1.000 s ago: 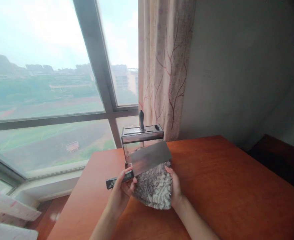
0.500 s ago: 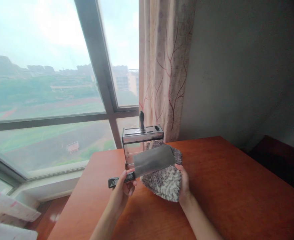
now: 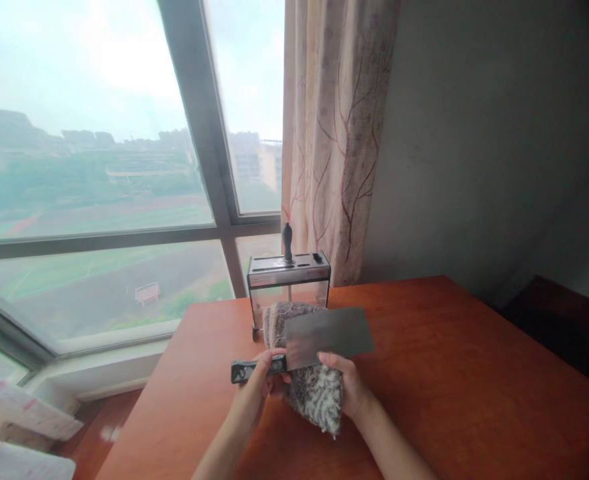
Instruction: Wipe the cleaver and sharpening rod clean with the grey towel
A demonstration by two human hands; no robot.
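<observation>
Left hand [image 3: 253,388]: Gripped the cleaver [image 3: 330,337] by its black handle [image 3: 241,372], with the thumb on the near side, close to the blade [image 3: 351,327]. Curled the other fingers behind, partly hidden from view.
Right hand [image 3: 353,387]: Gripped the cloth [image 3: 317,395] at its right side, with the thumb on the front, just at the lower edge of the blade. Had the other fingers behind the cloth, mostly out of sight.
Cleaver: Was held above the table [image 3: 454,380], in front of the cloth, pointing to the right and slightly upward. Reached with its far end beyond the cloth.
Cloth: Was grey and white, shaggy, somewhat bunched. Showed above the blade at the left, and also below it.
Knife holder [image 3: 269,272]: Stood upright on the table, behind the cloth, with see-through sides and a slotted metal top. Carried one upright black grip [image 3: 287,241].
Table: Was reddish brown, of wooden look.
Window [image 3: 74,167]: Filled the left side, showing a hazy outdoors.
Curtain [image 3: 331,133]: Hung in folds beside the window, with a pattern of branches.
</observation>
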